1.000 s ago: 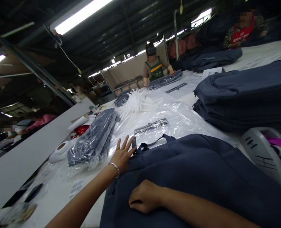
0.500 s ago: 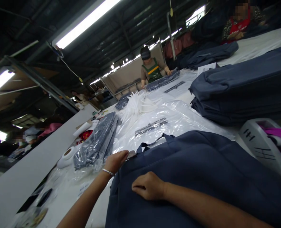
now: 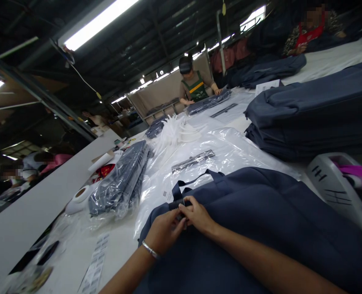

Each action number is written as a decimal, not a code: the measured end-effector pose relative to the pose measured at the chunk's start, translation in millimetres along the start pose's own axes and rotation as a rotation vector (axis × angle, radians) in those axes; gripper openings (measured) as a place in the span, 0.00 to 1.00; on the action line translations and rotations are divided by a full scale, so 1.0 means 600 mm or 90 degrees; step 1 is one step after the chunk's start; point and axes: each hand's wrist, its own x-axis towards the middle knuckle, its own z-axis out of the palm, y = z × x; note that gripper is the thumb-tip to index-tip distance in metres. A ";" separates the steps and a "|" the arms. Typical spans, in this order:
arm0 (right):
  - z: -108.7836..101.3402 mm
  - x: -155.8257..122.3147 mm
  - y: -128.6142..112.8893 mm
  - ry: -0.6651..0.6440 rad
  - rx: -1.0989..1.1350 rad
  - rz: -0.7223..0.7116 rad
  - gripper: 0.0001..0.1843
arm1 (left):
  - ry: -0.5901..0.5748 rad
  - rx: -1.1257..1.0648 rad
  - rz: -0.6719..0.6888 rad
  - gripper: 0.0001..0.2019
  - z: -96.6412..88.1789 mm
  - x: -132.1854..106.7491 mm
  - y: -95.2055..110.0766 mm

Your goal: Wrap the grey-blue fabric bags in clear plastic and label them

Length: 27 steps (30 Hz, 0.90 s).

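Observation:
A large navy-blue fabric bag (image 3: 260,220) lies in front of me, a strap loop (image 3: 199,178) standing up at its far edge. Just below that loop, my left hand (image 3: 165,228) and my right hand (image 3: 199,215) meet over the bag, fingertips almost touching. Both hands are closed in a pinch. A short dark piece (image 3: 177,204) shows beside the fingertips; whether it belongs to the bag I cannot tell. What the fingers themselves grip is mostly hidden.
Clear plastic bags (image 3: 224,143) cover the table beyond. Plastic-wrapped navy bags (image 3: 119,179) lie left, near a white roll (image 3: 82,194) and a label strip (image 3: 97,261). Stacked navy bags (image 3: 316,110) and a grey bin (image 3: 331,183) stand right. A co-worker (image 3: 196,85) stands at the far end.
My left hand has come right and down from the bag's far corner, where it held a small greyish piece. My right hand has moved up to meet it. The view has shifted slightly.

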 end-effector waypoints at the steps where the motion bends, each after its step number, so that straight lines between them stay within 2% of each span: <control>1: -0.002 0.003 0.003 0.008 -0.042 -0.005 0.21 | -0.041 -0.080 -0.030 0.13 -0.004 0.004 -0.005; 3: -0.006 0.008 0.009 0.022 -0.099 -0.021 0.18 | -0.086 -0.199 -0.103 0.16 -0.016 0.016 -0.024; 4: -0.006 0.010 0.012 0.027 -0.108 -0.028 0.19 | -0.077 -0.227 -0.138 0.18 -0.022 0.025 -0.038; 7: -0.008 0.013 0.020 0.030 -0.109 -0.045 0.22 | 0.029 -0.214 -0.199 0.19 -0.041 0.063 -0.096; 9: -0.008 0.014 0.024 0.022 -0.115 -0.049 0.23 | 0.058 -0.199 -0.201 0.20 -0.047 0.094 -0.137; 11: -0.009 0.015 0.026 0.013 -0.108 -0.049 0.24 | 0.010 -0.213 -0.192 0.22 -0.045 0.121 -0.169; 13: -0.010 0.015 0.027 0.007 -0.083 -0.048 0.24 | -0.083 -0.246 -0.184 0.24 -0.037 0.142 -0.189; 16: -0.011 0.013 0.023 0.004 -0.040 -0.045 0.24 | -0.223 -0.300 -0.182 0.26 -0.028 0.153 -0.198; 19: -0.010 0.010 0.015 0.002 -0.004 -0.029 0.24 | -0.301 -0.343 -0.178 0.27 -0.037 0.149 -0.201; 22: -0.007 0.007 0.009 -0.032 0.044 -0.001 0.21 | -0.306 -0.359 -0.184 0.27 -0.059 0.142 -0.209; 27: -0.004 0.004 0.010 -0.096 0.113 0.064 0.21 | -0.241 -0.360 -0.224 0.26 -0.091 0.127 -0.211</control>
